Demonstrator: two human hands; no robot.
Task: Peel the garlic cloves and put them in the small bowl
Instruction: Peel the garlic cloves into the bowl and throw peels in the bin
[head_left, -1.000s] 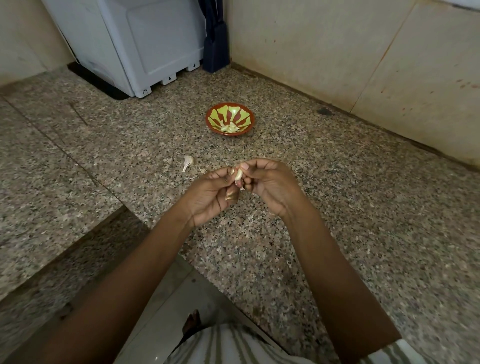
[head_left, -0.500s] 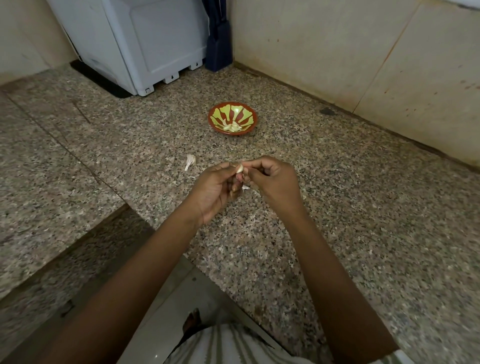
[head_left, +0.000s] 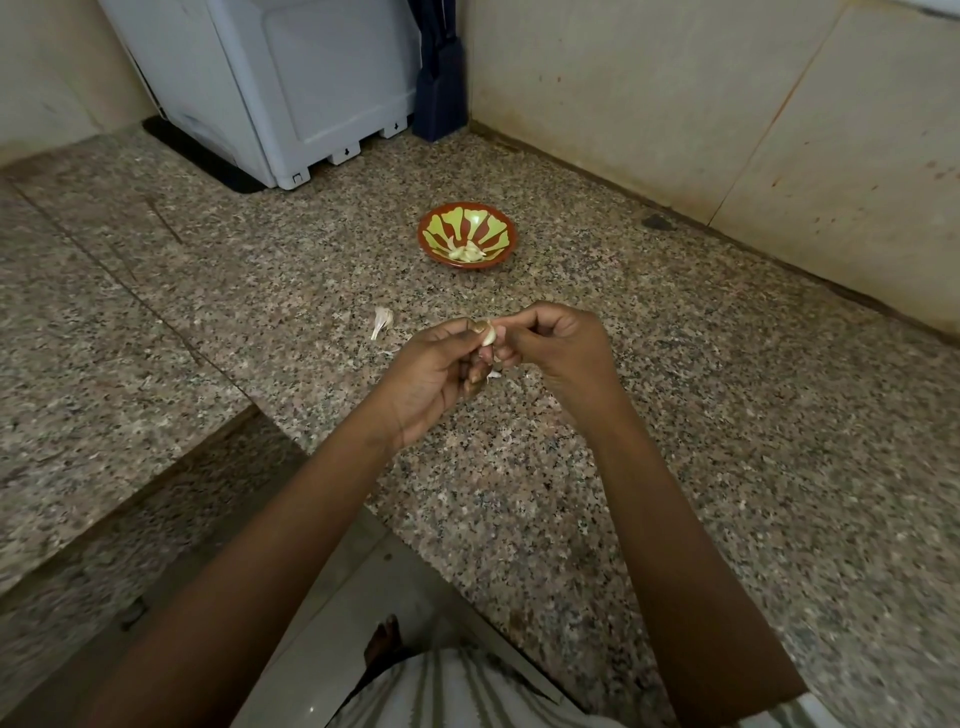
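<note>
A pale garlic clove (head_left: 488, 336) is pinched between the thumb of my left hand (head_left: 434, 376) and the fingertips of my right hand (head_left: 558, 351), above the granite counter. Both hands meet on it and hide most of it. Beyond them stands the small red bowl with a green pattern (head_left: 497, 223), holding several peeled cloves (head_left: 467, 252). A loose piece of garlic with skin (head_left: 382, 321) lies on the counter left of my hands. Bits of skin (head_left: 493, 374) lie under my fingers.
The speckled granite counter (head_left: 675, 441) runs to a tiled wall (head_left: 675, 104) at the back right. A white appliance (head_left: 291, 88) and a dark blue object (head_left: 439, 78) stand in the far corner. The counter edge drops off at the lower left.
Both hands stay joined on the clove, with the fingers shifting slightly around it. The view has tilted a little.
</note>
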